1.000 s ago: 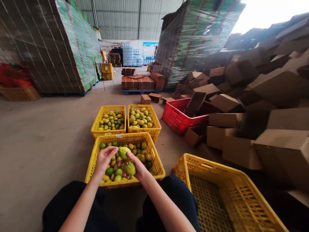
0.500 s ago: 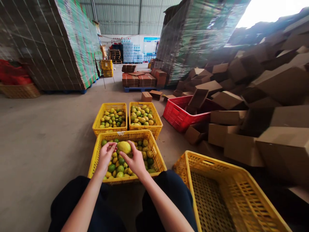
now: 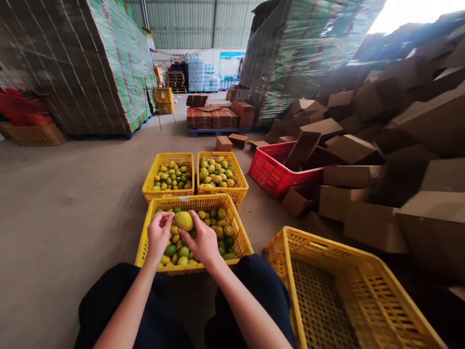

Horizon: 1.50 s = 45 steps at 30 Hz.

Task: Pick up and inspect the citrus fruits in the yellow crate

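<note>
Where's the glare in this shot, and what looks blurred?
Head view: white blowout at upper right, shiny reflections on the wrapped stack; head view: cardboard boxes smeared and stretched towards the right edge; head view: held yellow fruit comparatively clear.

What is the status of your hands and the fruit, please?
Right hand holding yellow-green fruit. Left hand close beside it, contact unclear. Front yellow crate with more fruit below both hands.
</note>
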Tool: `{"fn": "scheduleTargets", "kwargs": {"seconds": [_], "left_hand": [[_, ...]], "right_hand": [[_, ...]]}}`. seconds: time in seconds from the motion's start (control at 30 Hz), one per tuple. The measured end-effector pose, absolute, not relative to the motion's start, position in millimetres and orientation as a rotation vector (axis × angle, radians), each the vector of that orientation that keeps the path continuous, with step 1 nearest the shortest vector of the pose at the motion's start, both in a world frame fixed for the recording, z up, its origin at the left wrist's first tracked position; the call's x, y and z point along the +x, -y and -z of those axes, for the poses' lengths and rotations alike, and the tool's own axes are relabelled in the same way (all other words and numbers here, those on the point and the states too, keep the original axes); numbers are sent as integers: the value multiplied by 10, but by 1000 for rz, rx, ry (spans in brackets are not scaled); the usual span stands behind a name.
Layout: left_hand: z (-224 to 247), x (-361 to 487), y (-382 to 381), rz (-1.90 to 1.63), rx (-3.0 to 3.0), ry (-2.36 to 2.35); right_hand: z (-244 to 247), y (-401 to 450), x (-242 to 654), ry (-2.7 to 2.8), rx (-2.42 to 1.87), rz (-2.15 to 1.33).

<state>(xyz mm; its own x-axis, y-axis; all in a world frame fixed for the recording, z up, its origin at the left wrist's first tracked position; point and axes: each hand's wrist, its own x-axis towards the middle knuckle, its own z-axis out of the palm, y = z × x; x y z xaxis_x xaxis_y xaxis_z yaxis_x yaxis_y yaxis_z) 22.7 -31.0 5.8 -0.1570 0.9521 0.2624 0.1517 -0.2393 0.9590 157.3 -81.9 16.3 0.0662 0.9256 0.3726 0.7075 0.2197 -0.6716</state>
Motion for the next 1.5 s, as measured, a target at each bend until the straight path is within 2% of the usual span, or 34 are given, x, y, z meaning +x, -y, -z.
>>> {"fn": "scheduleTargets", "kwargs": {"seconds": [0.5, 0.7, 1.17, 1.33, 1.5], "left_hand": [[-112, 247, 332, -1370, 1417, -1262], [-158, 155, 372, -1092, 1169, -1135], [-78, 28, 457, -714, 775, -917], [-38, 108, 484, -774, 605, -881], [-251, 93, 403, -1001, 456, -989]], "right_hand": [[-118, 840, 1678, 1569, -1472, -549], [-153, 898, 1813, 1410, -1229, -945], [-118, 969, 1939, 1229, -1074, -1418], [-169, 969, 1859, 1001, -1024, -1605], [-198, 855, 1774, 745, -938, -1594]]}}
